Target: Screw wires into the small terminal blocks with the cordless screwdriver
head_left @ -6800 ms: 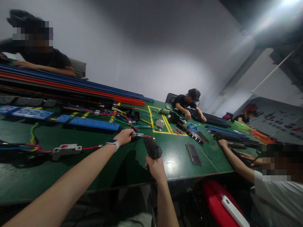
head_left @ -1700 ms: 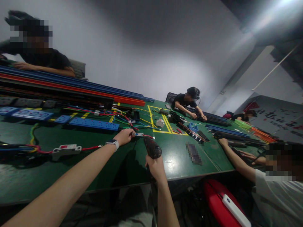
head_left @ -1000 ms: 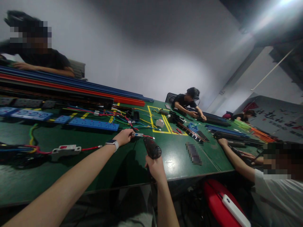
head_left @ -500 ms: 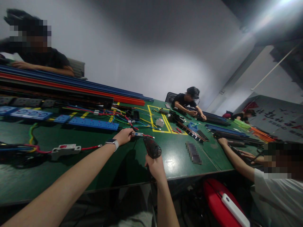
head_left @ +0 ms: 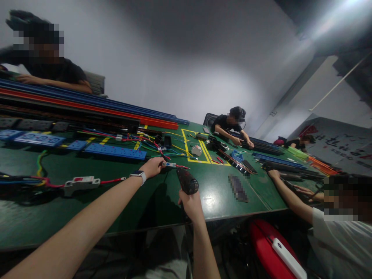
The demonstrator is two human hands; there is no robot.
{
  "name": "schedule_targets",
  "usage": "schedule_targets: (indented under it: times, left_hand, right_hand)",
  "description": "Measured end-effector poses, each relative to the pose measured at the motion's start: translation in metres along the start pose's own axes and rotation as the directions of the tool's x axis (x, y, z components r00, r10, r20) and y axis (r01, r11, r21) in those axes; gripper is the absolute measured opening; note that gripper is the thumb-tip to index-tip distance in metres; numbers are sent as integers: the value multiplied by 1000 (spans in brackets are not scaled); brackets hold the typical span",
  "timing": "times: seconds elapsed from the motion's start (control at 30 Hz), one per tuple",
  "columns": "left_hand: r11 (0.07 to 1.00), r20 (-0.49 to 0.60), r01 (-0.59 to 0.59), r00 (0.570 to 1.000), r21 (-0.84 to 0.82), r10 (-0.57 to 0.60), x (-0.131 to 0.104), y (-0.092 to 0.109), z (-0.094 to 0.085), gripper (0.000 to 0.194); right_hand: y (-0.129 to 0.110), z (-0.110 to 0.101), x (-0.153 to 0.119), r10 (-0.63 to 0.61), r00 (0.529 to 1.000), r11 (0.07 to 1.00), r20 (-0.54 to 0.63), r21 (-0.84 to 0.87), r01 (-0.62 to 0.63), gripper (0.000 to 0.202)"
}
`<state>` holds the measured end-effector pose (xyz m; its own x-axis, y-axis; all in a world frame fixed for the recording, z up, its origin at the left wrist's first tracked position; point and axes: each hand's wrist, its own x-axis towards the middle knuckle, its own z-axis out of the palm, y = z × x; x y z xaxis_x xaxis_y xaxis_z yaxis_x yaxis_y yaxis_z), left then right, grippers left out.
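Note:
My left hand [head_left: 154,167], with a watch on the wrist, has its fingers closed on a small white-and-blue circuit breaker [head_left: 169,164]. A short red wire [head_left: 182,167] runs from its right end. In my right hand [head_left: 191,205] is a black cordless drill [head_left: 187,181], gripped by the handle, its front end pointing away from me and close to the red wire. Whether the drill's tip touches the breaker cannot be seen. To the left, another circuit breaker [head_left: 82,186] with a red switch lies on the green table [head_left: 124,209], wired at both ends.
Blue socket strips [head_left: 116,150] lie beyond my left hand, with coloured wires [head_left: 151,145] behind them. Long blue and orange profiles [head_left: 157,122] run along the back left. A pixelated flat object [head_left: 237,188] lies right of the drill. A co-worker's arm [head_left: 287,190] reaches in from the right.
Both hands keep nearly the same place and grip. The red wire's end by the drill looks slightly shifted.

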<state>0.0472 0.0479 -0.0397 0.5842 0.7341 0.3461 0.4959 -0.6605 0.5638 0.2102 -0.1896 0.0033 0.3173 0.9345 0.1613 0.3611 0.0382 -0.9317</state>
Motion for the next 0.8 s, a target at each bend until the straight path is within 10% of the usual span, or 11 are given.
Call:
schedule_targets:
  times: [0.8]
  left_hand:
    - [1000,-32,4,999,-7,-4,-1,-2,0,17]
  right_hand:
    - [-10,-8,-6,0,999,1000,-42,20,1,20]
